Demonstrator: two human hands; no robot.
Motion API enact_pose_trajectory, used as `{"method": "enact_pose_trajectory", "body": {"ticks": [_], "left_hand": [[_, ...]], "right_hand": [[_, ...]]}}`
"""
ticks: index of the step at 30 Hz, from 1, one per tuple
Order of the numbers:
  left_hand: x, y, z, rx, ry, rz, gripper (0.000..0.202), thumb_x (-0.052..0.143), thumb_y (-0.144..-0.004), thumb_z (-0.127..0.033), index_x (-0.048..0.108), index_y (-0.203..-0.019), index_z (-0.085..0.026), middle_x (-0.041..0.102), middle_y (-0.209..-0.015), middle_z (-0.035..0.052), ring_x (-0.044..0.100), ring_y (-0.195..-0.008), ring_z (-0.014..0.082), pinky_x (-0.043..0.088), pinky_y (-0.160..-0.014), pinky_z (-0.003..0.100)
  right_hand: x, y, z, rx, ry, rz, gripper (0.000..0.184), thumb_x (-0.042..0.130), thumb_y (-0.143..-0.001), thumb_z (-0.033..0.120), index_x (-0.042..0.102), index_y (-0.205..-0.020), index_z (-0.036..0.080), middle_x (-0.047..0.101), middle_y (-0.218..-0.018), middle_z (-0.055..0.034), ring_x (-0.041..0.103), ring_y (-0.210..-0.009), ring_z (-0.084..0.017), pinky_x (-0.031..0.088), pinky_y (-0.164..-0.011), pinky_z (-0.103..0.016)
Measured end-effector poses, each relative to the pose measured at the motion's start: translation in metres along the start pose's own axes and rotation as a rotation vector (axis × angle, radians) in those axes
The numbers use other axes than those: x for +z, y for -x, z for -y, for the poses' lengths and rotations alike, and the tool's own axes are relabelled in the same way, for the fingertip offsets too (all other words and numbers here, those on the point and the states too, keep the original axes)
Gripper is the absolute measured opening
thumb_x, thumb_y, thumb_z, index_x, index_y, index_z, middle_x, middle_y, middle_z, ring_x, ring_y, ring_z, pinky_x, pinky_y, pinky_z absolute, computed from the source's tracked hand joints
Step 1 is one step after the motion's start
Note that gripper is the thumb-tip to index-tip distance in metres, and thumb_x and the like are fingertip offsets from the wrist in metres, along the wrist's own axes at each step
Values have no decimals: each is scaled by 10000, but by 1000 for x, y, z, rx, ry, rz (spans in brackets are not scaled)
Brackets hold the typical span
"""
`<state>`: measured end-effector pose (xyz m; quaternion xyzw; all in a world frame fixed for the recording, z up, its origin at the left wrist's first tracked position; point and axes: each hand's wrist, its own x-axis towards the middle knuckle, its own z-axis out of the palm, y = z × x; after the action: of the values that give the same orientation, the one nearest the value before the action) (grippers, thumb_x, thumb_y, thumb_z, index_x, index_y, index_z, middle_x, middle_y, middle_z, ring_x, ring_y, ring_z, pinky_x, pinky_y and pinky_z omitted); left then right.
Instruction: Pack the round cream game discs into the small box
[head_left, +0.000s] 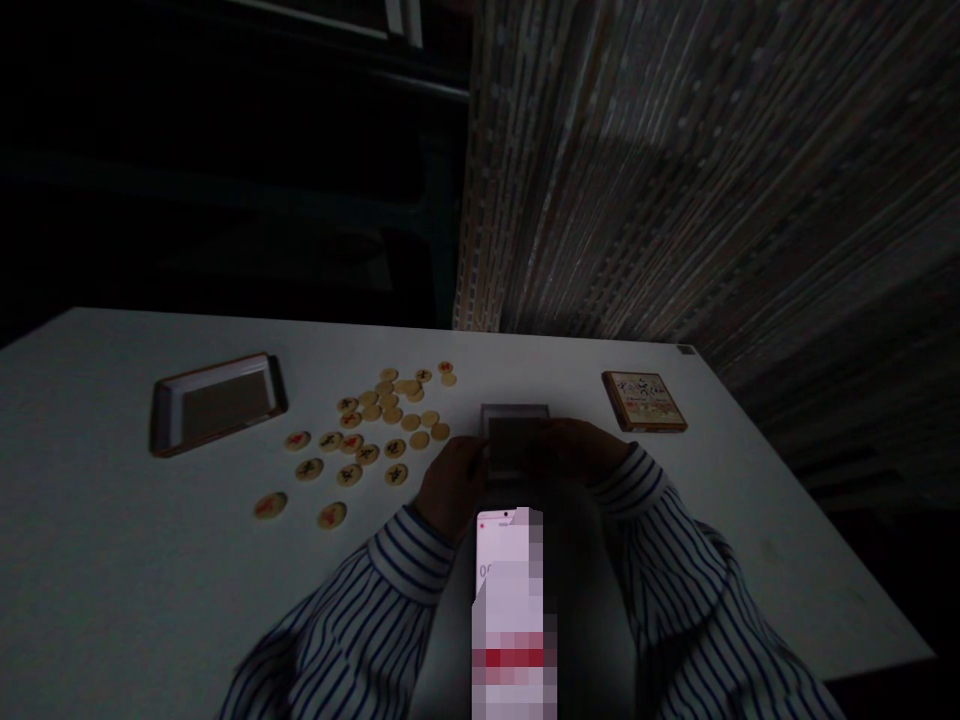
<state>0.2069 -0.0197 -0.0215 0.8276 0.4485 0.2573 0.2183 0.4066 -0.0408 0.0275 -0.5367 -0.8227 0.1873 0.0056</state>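
Observation:
Between both hands is a small open box [514, 411] with a pale rim and a dark inside. My left hand [453, 486] is closed on its left side. My right hand [583, 449] grips the right side, its fingers lying in deep shadow. Left of the box, several round wooden Chinese chess pieces [391, 413] are scattered, some with red or black characters and others blank side up. A phone [502, 590] with a lit, partly blurred screen is nearest to me, just below the hands.
An open shallow box part [157, 420] rests at the left of the white table [187, 560]. To the right lies a flat box with a printed cover [645, 400]. A striped curtain [570, 200] hangs behind the table's far edge. The room is very dark.

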Motion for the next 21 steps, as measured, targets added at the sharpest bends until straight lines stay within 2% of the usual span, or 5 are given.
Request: {"method": "enact_pose_trajectory", "body": {"ticks": [3, 17, 21], "left_hand": [[1, 0, 0, -4, 18, -1, 272, 448, -768, -177, 577, -1003, -131, 609, -941, 86, 568, -884, 176, 466, -798, 321], [0, 1, -1, 6, 4, -16, 257, 452, -756, -182, 579, -978, -160, 613, -937, 70, 565, -885, 178, 464, -799, 329], [-2, 1, -2, -7, 2, -4, 267, 444, -760, -183, 579, -988, -149, 612, -946, 81, 564, -895, 185, 464, -800, 330]], "right_hand": [[1, -1, -1, -42, -12, 1, 167, 509, -764, 247, 637, -850, 182, 614, -904, -56, 549, -800, -144, 407, -679, -255], [3, -2, -6, -36, -23, 35, 181, 505, -761, 285, 632, -824, 172, 619, -858, -54, 550, -790, -147, 400, -677, -252], [-4, 0, -4, -11, -16, 23, 176, 479, -771, 229, 631, -832, 167, 615, -840, -50, 547, -730, -125, 390, -635, -231]]}}
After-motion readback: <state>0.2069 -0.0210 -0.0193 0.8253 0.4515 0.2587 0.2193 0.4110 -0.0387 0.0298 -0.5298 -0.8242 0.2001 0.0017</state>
